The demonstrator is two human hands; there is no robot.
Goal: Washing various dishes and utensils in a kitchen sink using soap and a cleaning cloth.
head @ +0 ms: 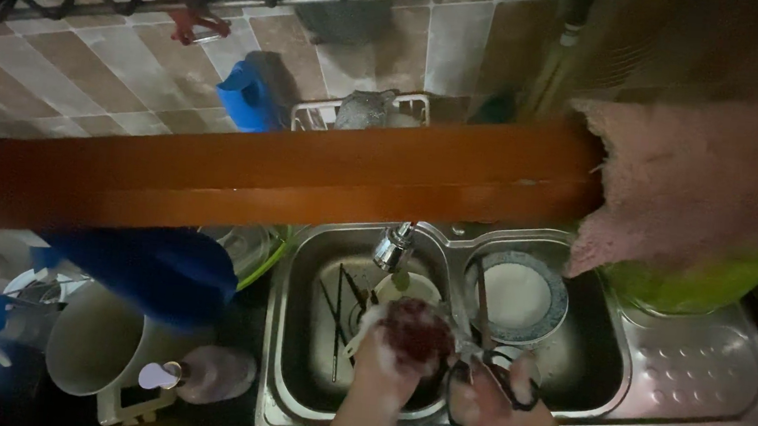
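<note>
The kitchen scissors (489, 364) lie across the divider between the two sink basins, long axis running almost straight away from you. The black loop handles sit at the near end, against your right hand (501, 406); the blades point up and away from those fingers, toward the back of the sink.

Your right-hand fingers are closed about the handle loops. Lather hides how many fingers pass through them; that I cannot tell.

Your left hand (388, 365) is just to the left of the blades, its fingers curled tight on a dark red scrubbing pad (416, 330), which rests beside or against the lower blade. Contact itself is not clear in this dim view. Of the two, your left hand is the nearer to the blades, your right to the handles.

Beyond the fingers, a tap nozzle (392, 246) hangs over the left basin (299, 343), where chopsticks (335, 314) lie. Right of the blades, a white plate with a blue patterned rim (520, 297) sits in the right basin. A wooden rail (263, 175) crosses the view above.
</note>
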